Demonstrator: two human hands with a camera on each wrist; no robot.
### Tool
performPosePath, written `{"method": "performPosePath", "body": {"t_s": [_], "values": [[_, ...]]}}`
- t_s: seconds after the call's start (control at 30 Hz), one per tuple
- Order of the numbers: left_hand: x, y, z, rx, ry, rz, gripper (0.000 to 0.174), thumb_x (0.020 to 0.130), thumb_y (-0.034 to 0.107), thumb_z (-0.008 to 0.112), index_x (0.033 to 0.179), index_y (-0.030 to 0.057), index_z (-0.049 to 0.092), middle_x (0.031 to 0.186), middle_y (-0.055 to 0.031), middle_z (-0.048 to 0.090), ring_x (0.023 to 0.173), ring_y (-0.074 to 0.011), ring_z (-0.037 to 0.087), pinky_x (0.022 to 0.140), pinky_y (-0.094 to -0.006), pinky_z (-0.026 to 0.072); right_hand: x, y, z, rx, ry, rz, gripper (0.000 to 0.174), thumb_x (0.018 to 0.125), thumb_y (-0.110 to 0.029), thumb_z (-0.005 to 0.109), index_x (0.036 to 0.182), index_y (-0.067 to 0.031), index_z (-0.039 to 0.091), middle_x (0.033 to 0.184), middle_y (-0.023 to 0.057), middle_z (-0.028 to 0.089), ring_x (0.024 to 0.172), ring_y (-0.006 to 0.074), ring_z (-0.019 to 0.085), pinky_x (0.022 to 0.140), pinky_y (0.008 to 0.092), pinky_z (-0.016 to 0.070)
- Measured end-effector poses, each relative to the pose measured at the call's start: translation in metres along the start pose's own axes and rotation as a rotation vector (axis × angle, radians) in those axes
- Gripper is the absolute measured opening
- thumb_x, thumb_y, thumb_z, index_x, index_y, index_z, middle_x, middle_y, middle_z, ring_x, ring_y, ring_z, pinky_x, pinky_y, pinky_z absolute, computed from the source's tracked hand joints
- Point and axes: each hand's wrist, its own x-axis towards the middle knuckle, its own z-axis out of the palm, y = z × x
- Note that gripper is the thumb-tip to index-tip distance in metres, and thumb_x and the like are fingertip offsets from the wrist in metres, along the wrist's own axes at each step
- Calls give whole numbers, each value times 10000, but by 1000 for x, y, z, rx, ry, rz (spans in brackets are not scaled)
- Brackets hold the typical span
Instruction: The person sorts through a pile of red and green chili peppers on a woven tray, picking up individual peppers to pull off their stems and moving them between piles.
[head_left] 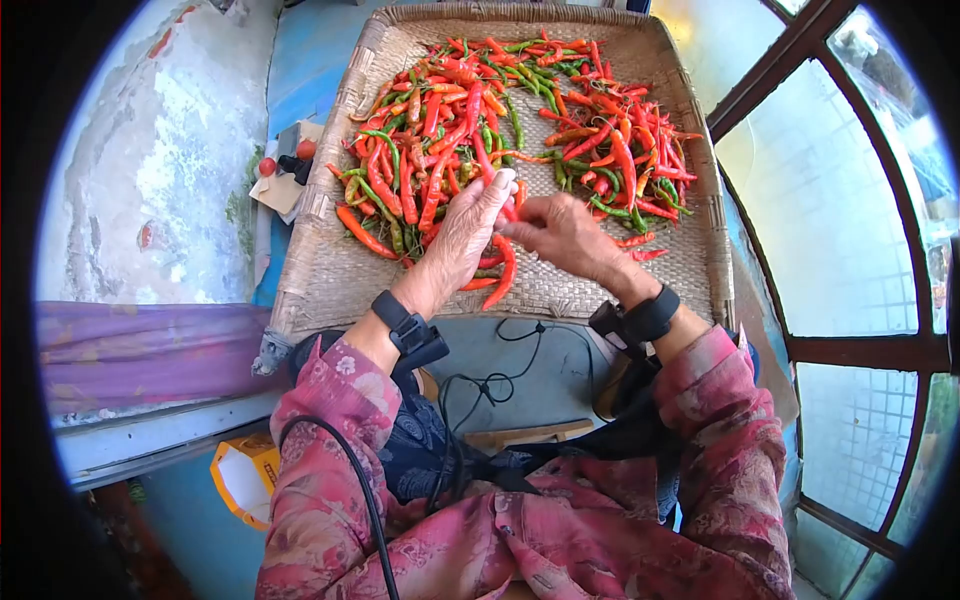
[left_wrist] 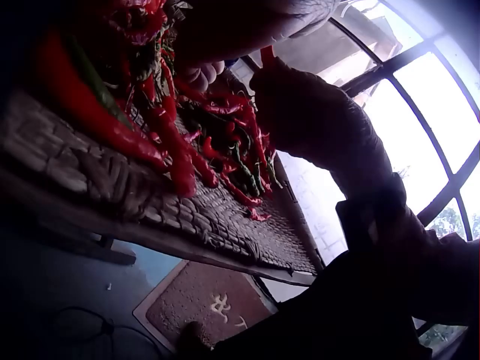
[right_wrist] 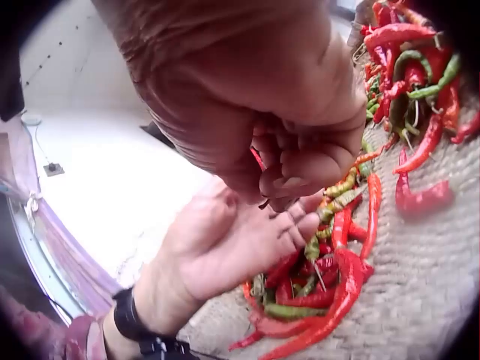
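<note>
A red chili pepper (right_wrist: pixel 257 157) is pinched in the curled fingers and thumb of my right hand (head_left: pixel 568 235), its stem end poking out in the right wrist view; most of it is hidden by the fingers. Facing it, my left hand (head_left: pixel 462 235) is palm up with relaxed fingers, as the right wrist view (right_wrist: pixel 232 244) shows. Both hands hover over the near part of a shallow woven tray (head_left: pixel 340 290). Beneath and beyond the left hand spreads a large heap of red and green chilies (head_left: pixel 430 150). A second chili heap (head_left: pixel 630 150) lies on the tray's right side.
Windows with dark frames (head_left: pixel 800 350) stand close on the right, a whitewashed wall (head_left: pixel 170 150) on the left. Black cable (head_left: pixel 490 385) loops below the tray's near edge. A yellow box (head_left: pixel 245 480) sits low at left. Loose chilies (head_left: pixel 505 275) lie near the tray's front.
</note>
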Motion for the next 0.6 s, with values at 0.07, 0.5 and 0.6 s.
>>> {"method": "performPosePath", "body": {"t_s": [0.07, 0.5, 0.6], "values": [[2, -1, -4, 214, -50, -27, 432, 933, 424, 515, 1125, 40, 563, 1050, -58, 611, 920, -131, 567, 762, -299, 476, 7, 6, -17, 149, 55, 105, 313, 834, -283, 670, 755, 17, 628, 598, 104, 591, 510, 157, 529, 490, 340, 420], [-16, -20, 1, 1534, -318, 324, 180, 793, 217, 611, 833, 48, 564, 689, -170, 610, 710, -361, 622, 635, -471, 483, 19, 45, 12, -1166, -31, -274, 352, 834, -150, 546, 1175, -65, 559, 829, 99, 564, 831, 221, 608, 669, 341, 510], [-16, -13, 3, 1424, -279, 309, 125, 762, 159, 589, 798, 42, 569, 691, -179, 616, 710, -371, 622, 639, -479, 484, 12, 50, 25, -767, -24, -150, 328, 807, -133, 531, 1131, -97, 568, 957, 118, 574, 937, 283, 592, 707, 389, 510]]}}
